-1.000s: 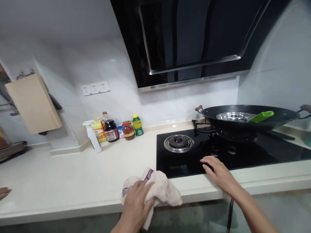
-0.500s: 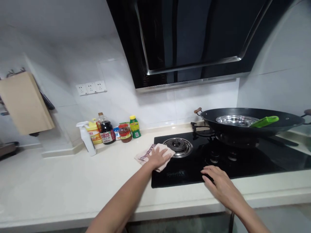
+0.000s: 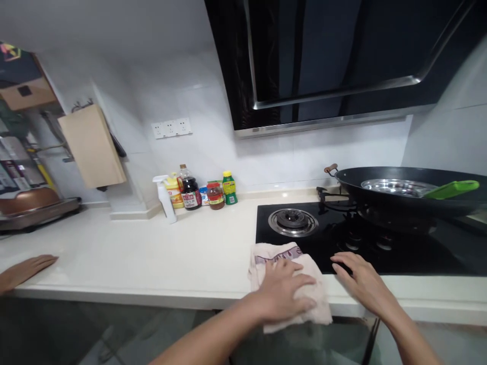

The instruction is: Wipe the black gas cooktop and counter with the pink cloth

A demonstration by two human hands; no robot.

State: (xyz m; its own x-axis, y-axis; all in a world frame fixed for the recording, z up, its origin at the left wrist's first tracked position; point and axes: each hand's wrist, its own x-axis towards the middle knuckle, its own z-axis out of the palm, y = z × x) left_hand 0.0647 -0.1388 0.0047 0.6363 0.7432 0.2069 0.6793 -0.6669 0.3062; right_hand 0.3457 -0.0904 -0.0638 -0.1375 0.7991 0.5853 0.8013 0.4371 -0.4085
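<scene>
Cloth: over the cooktop's near-left corner and tabletop edge, directly beneath your left hand, fingers spread apart. Your right hand: just rightward, loosely curved, holding nothing.

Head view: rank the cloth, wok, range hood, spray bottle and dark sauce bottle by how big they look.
Largest to smallest:
1. Range hood, cut off by the frame
2. Wok
3. Cloth, partly covered by the left hand
4. Spray bottle and dark sauce bottle: too alike to rank
</scene>
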